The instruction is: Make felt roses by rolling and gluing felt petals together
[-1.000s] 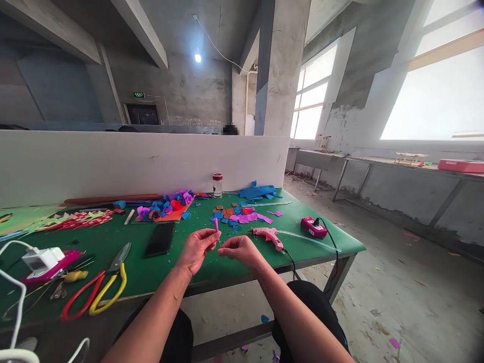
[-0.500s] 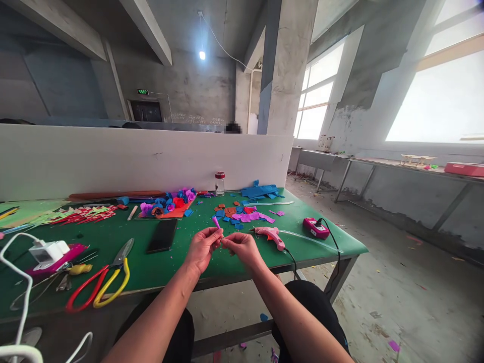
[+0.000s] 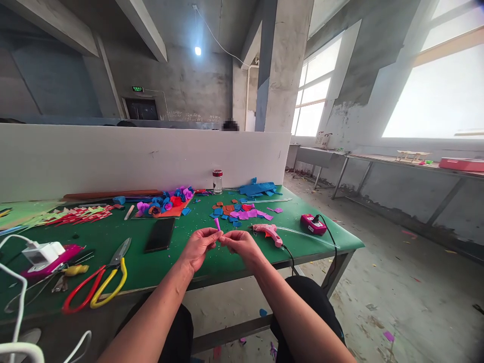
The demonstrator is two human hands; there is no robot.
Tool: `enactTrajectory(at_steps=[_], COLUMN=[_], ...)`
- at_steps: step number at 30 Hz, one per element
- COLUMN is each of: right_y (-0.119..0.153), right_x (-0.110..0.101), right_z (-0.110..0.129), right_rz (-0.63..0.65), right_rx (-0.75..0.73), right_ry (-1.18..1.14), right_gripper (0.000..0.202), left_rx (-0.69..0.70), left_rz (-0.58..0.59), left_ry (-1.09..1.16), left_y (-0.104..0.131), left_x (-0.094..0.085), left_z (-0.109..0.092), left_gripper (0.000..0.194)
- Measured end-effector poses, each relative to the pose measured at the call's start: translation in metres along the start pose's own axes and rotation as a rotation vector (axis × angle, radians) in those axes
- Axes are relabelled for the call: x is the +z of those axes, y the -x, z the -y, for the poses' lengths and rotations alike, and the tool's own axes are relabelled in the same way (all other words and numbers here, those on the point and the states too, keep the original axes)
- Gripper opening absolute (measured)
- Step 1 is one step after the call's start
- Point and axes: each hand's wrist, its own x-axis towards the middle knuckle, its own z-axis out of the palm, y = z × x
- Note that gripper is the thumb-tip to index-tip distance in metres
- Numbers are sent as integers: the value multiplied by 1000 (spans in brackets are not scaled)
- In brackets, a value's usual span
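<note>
Above the table's front edge, my left hand (image 3: 200,247) and my right hand (image 3: 241,246) meet with thumbs and fingers pinched. A small rolled piece of purple paper (image 3: 217,224) stands up between the fingertips; both hands are closed on it, and its lower end is hidden. Just beyond lie cut squares of purple paper (image 3: 248,215), with blue, brown and red ones mixed in. To the right of my right hand rests a pink glue gun (image 3: 270,235). A black phone (image 3: 160,235) lies left of my left hand.
Red-and-yellow-handled scissors (image 3: 99,280) lie at the front left, near a white plug adapter (image 3: 44,254). Paper flowers (image 3: 166,202), a glass jar (image 3: 217,182) and blue paper (image 3: 259,189) sit along the white partition (image 3: 143,156). A pink power socket (image 3: 313,225) is at right on the green table (image 3: 333,243).
The purple paper roll stands more upright between my fingers, and my fingertips have drawn slightly closer together. The whole view has shifted a little.
</note>
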Motion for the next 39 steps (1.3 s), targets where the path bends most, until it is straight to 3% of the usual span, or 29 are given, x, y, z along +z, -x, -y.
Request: enactTrajectory(at_steps=[6, 11, 14, 21, 31, 34, 39], right_y=[8, 13, 12, 9, 7, 7, 9], right_x=[7, 10, 18, 46, 76, 76, 76], right_z=[1, -4, -4, -4, -33, -32, -22], right_rz=[140, 218, 163, -158, -311, -297, -280], right_rx=[111, 96, 37, -81, -150, -160, -321], right_ry=[114, 216, 177, -85, -49, 37, 195], right_gripper=[35, 32, 31, 30, 34, 34, 25], left_rx=[157, 158, 140, 88, 90, 77, 5], left_rz=[-191, -260, -265, -243, -368, -328, -268], left_ry=[185, 342, 375, 428, 485, 498, 468], left_y=[-12, -15, -13, -10, -5, -4, 2], left_x=[-26, -39, -30, -12, -9, -11, -2], left_z=[-13, -20, -16, -4, -16, -19, -19], left_gripper=[29, 28, 28, 27, 10, 10, 6])
